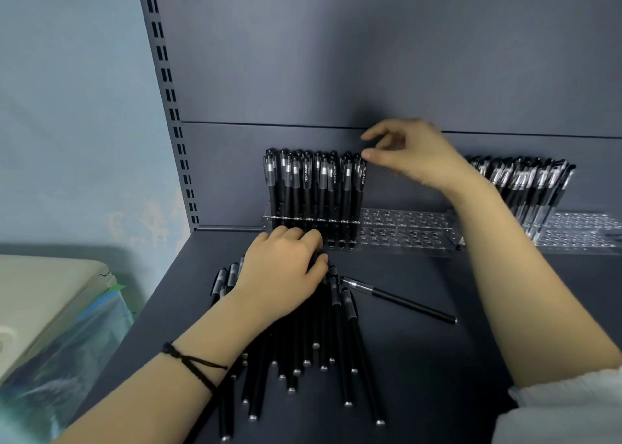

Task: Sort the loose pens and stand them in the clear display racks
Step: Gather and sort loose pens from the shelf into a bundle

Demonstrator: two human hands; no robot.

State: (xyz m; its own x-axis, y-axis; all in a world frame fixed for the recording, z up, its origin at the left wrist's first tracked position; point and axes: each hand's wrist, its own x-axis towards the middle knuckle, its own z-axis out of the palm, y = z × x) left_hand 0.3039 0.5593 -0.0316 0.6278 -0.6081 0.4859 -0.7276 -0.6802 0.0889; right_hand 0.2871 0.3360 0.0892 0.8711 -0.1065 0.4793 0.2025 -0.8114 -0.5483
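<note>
A heap of loose black pens (323, 342) lies on the dark shelf, caps pointing toward the back. My left hand (282, 275) rests on the heap's far end, fingers curled over the pen caps there. One single pen (400, 300) lies apart to the right of the heap. Behind them, a clear display rack (407, 228) holds several standing pens (313, 184) in its left part; its right part shows bare holes. My right hand (414, 154) hovers at the top of the rightmost standing pen, thumb near its cap, fingers loose and holding nothing.
A second clear rack (579, 231) at the right holds several more leaning pens (531, 184), partly behind my right forearm. A slotted shelf upright (168, 107) runs along the left edge. A beige box (50, 292) sits lower left, off the shelf.
</note>
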